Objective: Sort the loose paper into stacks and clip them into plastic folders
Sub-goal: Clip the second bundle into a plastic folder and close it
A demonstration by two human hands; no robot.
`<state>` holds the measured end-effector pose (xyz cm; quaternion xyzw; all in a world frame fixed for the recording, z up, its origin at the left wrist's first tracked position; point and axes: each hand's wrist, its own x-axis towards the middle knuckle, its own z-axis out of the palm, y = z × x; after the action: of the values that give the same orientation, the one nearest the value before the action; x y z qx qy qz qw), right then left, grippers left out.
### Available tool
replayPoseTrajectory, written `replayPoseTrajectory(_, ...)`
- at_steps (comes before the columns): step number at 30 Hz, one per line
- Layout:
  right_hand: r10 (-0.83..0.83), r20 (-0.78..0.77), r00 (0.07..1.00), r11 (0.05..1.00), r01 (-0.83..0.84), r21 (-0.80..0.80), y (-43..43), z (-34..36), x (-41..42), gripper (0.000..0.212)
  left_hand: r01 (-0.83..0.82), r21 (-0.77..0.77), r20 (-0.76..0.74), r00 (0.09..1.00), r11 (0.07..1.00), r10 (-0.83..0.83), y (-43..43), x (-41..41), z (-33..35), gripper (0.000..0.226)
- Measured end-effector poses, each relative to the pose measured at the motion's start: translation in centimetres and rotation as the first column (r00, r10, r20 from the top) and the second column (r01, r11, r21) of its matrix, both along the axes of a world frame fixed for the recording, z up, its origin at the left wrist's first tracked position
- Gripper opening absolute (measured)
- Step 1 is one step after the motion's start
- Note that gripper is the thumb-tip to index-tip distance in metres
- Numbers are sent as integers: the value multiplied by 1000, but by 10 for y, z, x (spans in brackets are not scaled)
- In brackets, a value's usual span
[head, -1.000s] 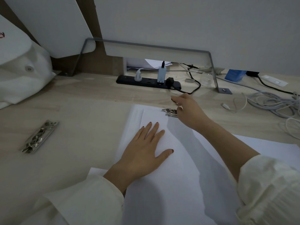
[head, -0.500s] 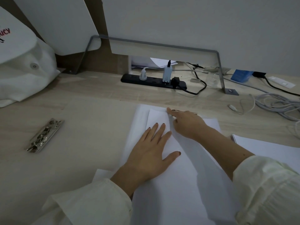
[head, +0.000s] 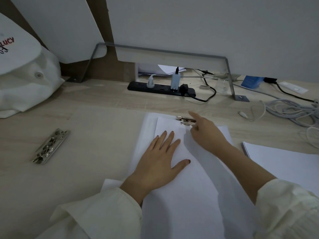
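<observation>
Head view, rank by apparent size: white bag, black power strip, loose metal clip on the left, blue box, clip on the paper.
1. white bag, cropped
2. black power strip
3. loose metal clip
4. blue box and clip on the paper: alike, unranked; right hand partly covers it

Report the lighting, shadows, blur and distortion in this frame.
Head view: dim, even light, no glare beyond faint glints on the metal clip. Head view: the right hand and arm throw a soft shadow over the paper stack. Head view: wide-angle lens tilts the wall panels; the right fingertip looks blurred.
</observation>
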<state>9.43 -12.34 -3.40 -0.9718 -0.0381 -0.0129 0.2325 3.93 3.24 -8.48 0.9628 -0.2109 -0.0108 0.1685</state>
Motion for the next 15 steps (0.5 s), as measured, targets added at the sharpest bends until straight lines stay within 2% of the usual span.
replayPoseTrajectory(4, -194, -74, 978, 980, 196, 28, -62, 14, -30, 36, -7, -10, -36, 999, 1000, 6, 4, -3, 9, 81)
replayPoseTrajectory(6, -291, -126, 948, 955, 296, 17, -102, 17, -58, 32, -3, 9, 5, 1000, 1000, 3, 4, -8, 15, 90)
replayPoseTrajectory(9, -450, -195, 871, 885, 465, 34, -156, 15, -103, 36, 4, 122, 79, 997, 992, -14, 0, -16, 23, 106)
replayPoseTrajectory(11, -555, -225, 801, 819, 573, 19, -183, 15, -132, 45, -7, 147, 70, 998, 989, -3, -4, -26, 27, 90)
replayPoseTrajectory(13, -639, -250, 728, 753, 658, -8, -206, 17, -161, 57, 10, 139, 6, 1000, 990, -11, -13, -44, 34, 60)
replayPoseTrajectory(15, -673, -297, 677, 736, 655, -173, -220, 15, -184, 63, 41, 129, -53, 998, 991, -35, -23, -62, 40, 48)
